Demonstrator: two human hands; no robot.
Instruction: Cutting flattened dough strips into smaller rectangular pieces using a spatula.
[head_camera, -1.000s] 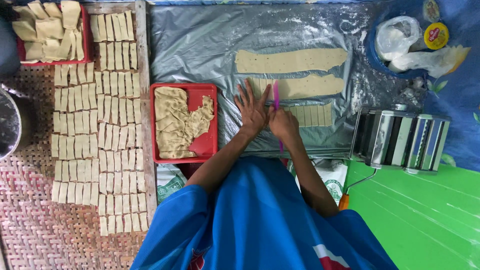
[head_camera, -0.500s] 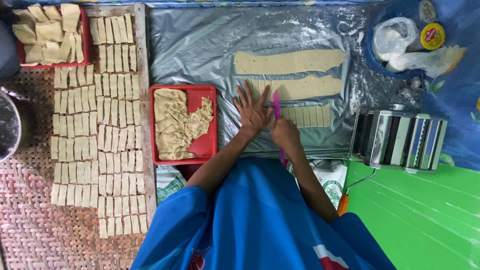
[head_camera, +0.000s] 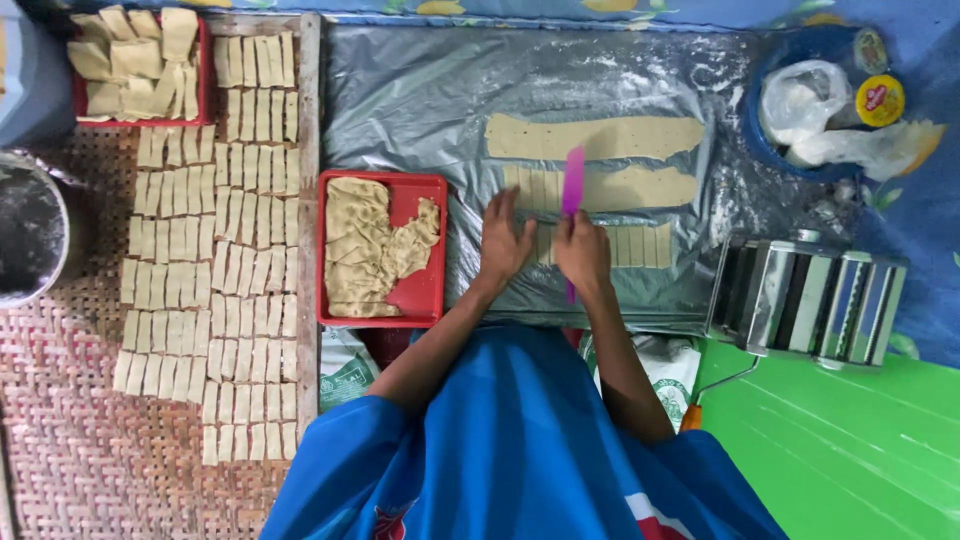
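My right hand (head_camera: 583, 252) grips a pink plastic cutter (head_camera: 572, 190), its blade pointing away from me across the middle dough strip (head_camera: 640, 187). My left hand (head_camera: 503, 243) lies flat with fingers spread on the silver plastic sheet (head_camera: 420, 110), at the left end of the near row of cut dough pieces (head_camera: 630, 245). A long uncut dough strip (head_camera: 595, 136) lies farther back. A red tray (head_camera: 432, 290) holding dough scraps stands just left of my left hand.
Several rows of cut dough rectangles (head_camera: 215, 270) cover a woven mat on the left, with another red tray (head_camera: 135, 60) of pieces behind. A metal pasta roller (head_camera: 810, 300) stands at right on a green surface. A blue bowl (head_camera: 770, 150) holds plastic bags. A metal pot (head_camera: 30, 230) sits far left.
My right hand has pushed the pink cutter farther forward and slightly right, onto the middle strip. My left hand stayed pressed beside it.
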